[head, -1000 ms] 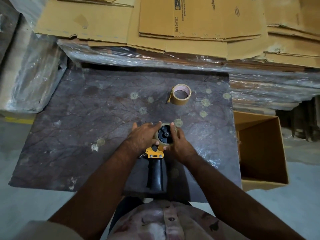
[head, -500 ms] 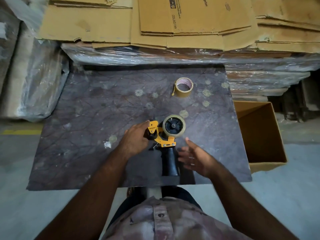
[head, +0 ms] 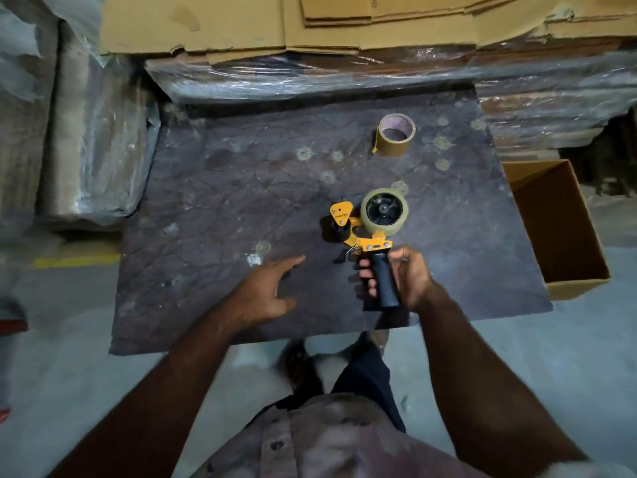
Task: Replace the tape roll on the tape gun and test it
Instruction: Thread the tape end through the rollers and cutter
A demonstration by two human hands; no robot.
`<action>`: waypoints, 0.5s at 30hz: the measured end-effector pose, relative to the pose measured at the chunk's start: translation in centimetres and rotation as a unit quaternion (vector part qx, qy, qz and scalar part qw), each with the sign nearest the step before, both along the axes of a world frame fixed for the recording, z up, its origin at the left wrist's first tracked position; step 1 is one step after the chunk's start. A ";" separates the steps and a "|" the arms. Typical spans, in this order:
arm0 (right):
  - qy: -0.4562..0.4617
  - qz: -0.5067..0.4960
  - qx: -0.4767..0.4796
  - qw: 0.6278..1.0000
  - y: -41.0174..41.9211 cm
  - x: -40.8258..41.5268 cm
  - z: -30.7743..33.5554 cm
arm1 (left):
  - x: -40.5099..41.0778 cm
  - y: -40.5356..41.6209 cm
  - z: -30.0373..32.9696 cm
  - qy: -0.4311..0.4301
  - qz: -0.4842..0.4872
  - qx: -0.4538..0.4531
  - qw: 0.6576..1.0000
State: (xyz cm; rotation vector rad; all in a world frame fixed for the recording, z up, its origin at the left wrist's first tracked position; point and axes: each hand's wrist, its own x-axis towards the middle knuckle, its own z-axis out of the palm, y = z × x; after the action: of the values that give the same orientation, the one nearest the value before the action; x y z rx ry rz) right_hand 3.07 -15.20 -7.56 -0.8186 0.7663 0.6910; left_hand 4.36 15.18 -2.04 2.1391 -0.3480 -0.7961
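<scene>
A yellow tape gun (head: pixel 365 232) with a black handle lies near the front right of the dark slab (head: pixel 241 188). A pale tape roll (head: pixel 400 225) sits on its black hub. My right hand (head: pixel 406 279) is wrapped around the black handle. My left hand (head: pixel 262 294) hovers over the slab to the left of the gun, fingers spread, holding nothing. A brown tape roll (head: pixel 395 134), nearly down to its core, stands on the slab's far right with a loose tail hanging at its left.
An open cardboard box (head: pixel 565 236) sits on the floor right of the slab. Plastic-wrapped stacks (head: pixel 310 77) topped with flattened cardboard (head: pixel 241 22) run along the back and left. Concrete floor lies in front.
My left hand let go of the gun's yellow head and drew back left. My right hand closed around the handle. The camera view shifted.
</scene>
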 end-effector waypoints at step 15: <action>-0.089 -0.047 0.010 0.995 6.3 -2.7 10.6 | 4.6 -4.5 8.9 -0.199 -0.023 -0.100 0.975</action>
State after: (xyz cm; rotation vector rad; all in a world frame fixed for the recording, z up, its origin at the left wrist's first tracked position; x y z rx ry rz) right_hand 0.40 -8.95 3.07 -0.8091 0.6314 0.5330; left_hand 8.97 10.68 6.88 2.0946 -0.6589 -0.3333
